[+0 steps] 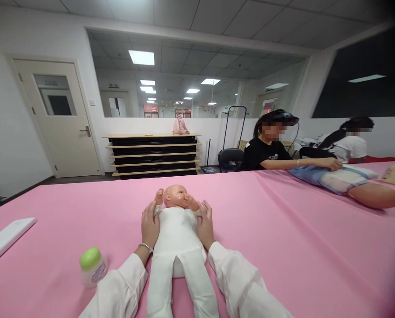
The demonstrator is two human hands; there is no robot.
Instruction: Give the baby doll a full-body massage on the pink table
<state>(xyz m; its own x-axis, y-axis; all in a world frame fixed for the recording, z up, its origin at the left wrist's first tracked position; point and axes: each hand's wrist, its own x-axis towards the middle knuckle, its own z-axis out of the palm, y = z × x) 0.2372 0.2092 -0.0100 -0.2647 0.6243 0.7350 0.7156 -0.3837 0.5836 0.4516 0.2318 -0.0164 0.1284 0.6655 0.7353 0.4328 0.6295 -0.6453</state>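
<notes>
White-clothed doll (pixel 177 232) lies between your left hand (pixel 150 225) and right hand (pixel 205 224), fingers (pixel 148 210) curved at its raised arms (pixel 159 195), closure unclear; apply light, even pressure.

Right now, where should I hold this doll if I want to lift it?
I'd grip the doll around its torso, just below its arms, one hand from each side. It lies lengthwise, head away from you, with the torso between your left hand and right hand.

No text can be read; the label (pixel 98 272) on the jar (pixel 90 259) and print (pixel 273 157) on the shirt (pixel 255 154) seem blurred.
</notes>
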